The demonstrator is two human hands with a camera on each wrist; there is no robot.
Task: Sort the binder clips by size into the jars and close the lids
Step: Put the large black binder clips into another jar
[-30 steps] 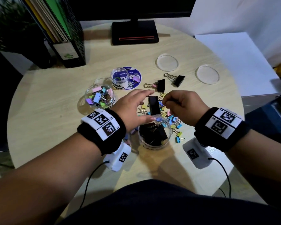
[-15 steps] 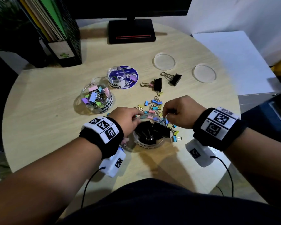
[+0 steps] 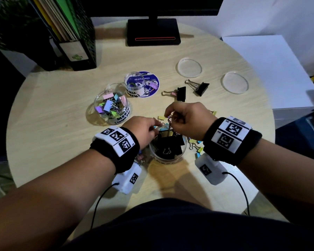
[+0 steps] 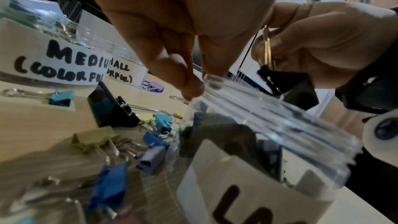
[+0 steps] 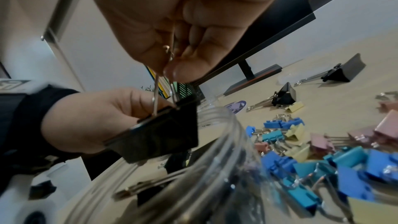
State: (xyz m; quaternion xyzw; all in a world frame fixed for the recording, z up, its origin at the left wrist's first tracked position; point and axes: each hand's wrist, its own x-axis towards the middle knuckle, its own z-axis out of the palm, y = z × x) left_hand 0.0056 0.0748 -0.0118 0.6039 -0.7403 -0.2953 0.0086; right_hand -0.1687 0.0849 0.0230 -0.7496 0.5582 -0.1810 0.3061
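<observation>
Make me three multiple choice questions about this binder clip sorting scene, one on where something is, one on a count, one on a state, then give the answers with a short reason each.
1. Where is the black clip that the right hand pinches by its wire handles?
A. Over the mouth of the near jar
B. Inside the medium jar
C. On the monitor base

2. How many large black clips lie loose on the table beyond the hands?
A. None
B. Two
C. Five

3. What is the left hand doing?
A. Resting flat on the table
B. Screwing on a lid
C. Pinching the near jar's rim

Answers: 1 A, the right wrist view shows it hanging above the rim. 2 B, the head view shows one and another. 3 C, the left wrist view shows fingertips on the rim.
</observation>
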